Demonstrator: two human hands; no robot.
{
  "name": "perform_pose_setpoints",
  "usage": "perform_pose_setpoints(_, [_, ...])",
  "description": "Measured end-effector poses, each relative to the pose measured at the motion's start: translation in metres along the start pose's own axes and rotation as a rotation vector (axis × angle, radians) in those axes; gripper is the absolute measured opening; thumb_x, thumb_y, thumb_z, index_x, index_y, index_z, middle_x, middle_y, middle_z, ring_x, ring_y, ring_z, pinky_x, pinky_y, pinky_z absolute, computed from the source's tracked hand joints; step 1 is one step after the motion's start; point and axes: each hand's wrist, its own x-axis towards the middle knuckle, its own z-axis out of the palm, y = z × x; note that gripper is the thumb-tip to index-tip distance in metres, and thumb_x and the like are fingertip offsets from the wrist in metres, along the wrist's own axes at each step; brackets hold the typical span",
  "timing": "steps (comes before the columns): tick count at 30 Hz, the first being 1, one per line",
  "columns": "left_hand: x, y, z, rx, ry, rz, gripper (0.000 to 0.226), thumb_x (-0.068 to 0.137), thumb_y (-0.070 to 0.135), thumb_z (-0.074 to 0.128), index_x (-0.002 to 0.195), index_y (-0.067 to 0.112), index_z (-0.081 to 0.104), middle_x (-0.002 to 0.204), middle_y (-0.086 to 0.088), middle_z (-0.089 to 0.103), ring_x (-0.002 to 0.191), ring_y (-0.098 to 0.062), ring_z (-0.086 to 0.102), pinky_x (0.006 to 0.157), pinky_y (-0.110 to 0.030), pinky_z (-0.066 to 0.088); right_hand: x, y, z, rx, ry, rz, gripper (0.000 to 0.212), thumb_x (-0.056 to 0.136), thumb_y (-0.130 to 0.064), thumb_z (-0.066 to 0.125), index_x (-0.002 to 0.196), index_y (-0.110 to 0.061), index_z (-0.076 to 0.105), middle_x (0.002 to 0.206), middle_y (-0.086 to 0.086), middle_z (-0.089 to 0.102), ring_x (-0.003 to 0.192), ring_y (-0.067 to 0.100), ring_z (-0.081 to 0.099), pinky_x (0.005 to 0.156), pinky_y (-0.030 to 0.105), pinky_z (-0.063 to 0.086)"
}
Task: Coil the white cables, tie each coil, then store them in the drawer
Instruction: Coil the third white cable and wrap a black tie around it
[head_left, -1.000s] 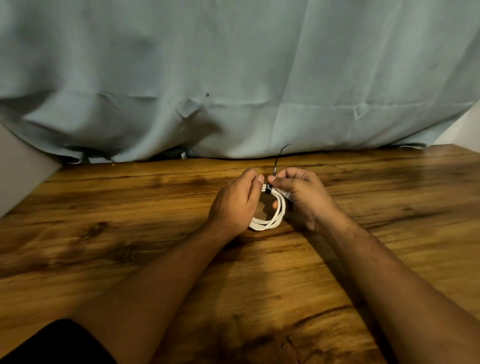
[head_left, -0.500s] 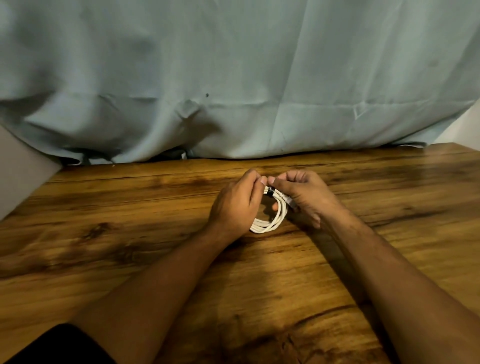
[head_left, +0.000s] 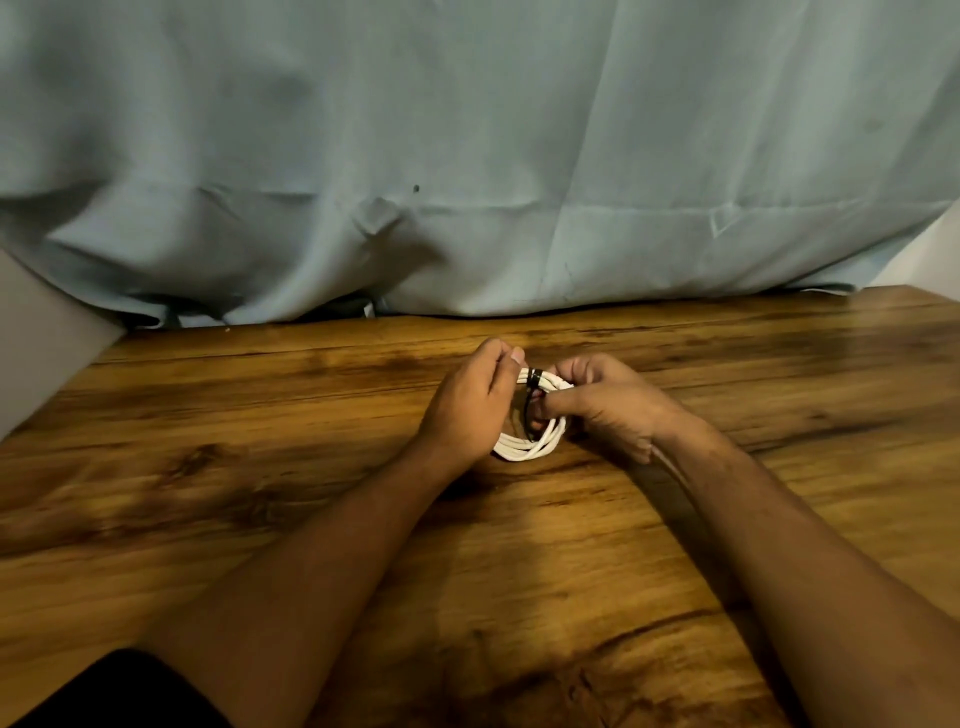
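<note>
A small coil of white cable (head_left: 524, 447) stands on edge on the wooden table (head_left: 260, 467), held between both hands. A black tie (head_left: 535, 375) is wrapped around the coil's top, and its loose black tail hangs down through the middle of the coil. My left hand (head_left: 467, 405) pinches the coil's top left with thumb and fingers. On the right side, my right hand (head_left: 602, 405) grips the coil, fingers curled over the strands and thumb near the tie's tail. The coil's sides are hidden by the hands. No drawer is in view.
A pale blue curtain (head_left: 467, 156) hangs along the table's far edge. A grey wall panel (head_left: 36, 338) borders the table at the left, and a white wall (head_left: 930, 249) shows at the far right.
The tie's thin black tail, which stuck up above the hands one second ago, now hangs down inside the coil. My right hand has turned its fingers down over the coil.
</note>
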Motion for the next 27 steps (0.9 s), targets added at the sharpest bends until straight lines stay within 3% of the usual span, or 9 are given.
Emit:
perform_pose_setpoints(6, [0.001,0.0,-0.001,-0.064,-0.018,-0.042,0.026,0.108,0.036,0.044,0.092,0.02,0.056,0.069,0.009,0.054,0.062,-0.016,0.049,0.062,-0.05,0.048,0.002,0.005,0.004,0.071,0.021,-0.032,0.005,0.092,-0.001,0.071,0.096,0.001,0.072,0.078,0.005,0.074,0.067,0.017,0.065,0.069,0.027,0.056])
perform_pose_setpoints(12, [0.003,-0.003,0.0,-0.103,0.004,-0.076,0.029,0.103,0.041,0.044,0.092,0.017,0.056,0.066,0.01,0.053,0.063,-0.017,0.049,0.065,-0.054,0.049,0.007,0.006,0.008,0.018,0.245,-0.202,0.025,0.086,0.003,0.078,0.105,0.008,0.063,0.084,0.011,0.064,0.068,0.019,0.068,0.062,0.032,0.062])
perform_pose_setpoints(15, [0.003,-0.003,0.001,-0.128,-0.004,-0.076,0.034,0.099,0.046,0.043,0.092,0.016,0.056,0.061,0.011,0.05,0.059,-0.016,0.046,0.06,-0.047,0.043,0.01,0.007,0.006,-0.01,0.282,-0.302,0.013,0.085,0.003,0.079,0.089,-0.002,0.068,0.081,0.013,0.064,0.062,0.022,0.067,0.058,0.032,0.059])
perform_pose_setpoints(19, [0.002,-0.003,0.002,-0.141,-0.035,-0.019,0.036,0.099,0.047,0.044,0.095,0.016,0.062,0.057,0.017,0.053,0.055,-0.008,0.046,0.06,-0.036,0.038,0.013,0.006,-0.001,-0.044,0.296,-0.353,0.02,0.088,-0.002,0.078,0.077,-0.018,0.074,0.076,0.005,0.07,0.066,0.02,0.068,0.065,0.034,0.058])
perform_pose_setpoints(23, [0.001,0.002,-0.001,-0.048,-0.065,0.066,0.032,0.102,0.043,0.045,0.111,0.021,0.067,0.069,0.019,0.063,0.064,-0.003,0.058,0.065,-0.039,0.051,0.014,0.008,-0.009,-0.098,0.35,-0.423,0.009,0.088,-0.01,0.08,0.084,-0.017,0.076,0.085,0.013,0.074,0.076,0.022,0.067,0.075,0.04,0.055])
perform_pose_setpoints(27, [0.003,0.006,-0.006,0.078,0.023,0.183,0.027,0.102,0.035,0.05,0.119,0.026,0.067,0.1,0.009,0.074,0.095,-0.012,0.069,0.082,-0.046,0.056,0.012,0.001,-0.008,-0.132,0.349,-0.508,0.008,0.087,-0.005,0.079,0.085,-0.012,0.076,0.084,0.01,0.076,0.076,0.017,0.068,0.072,0.03,0.056])
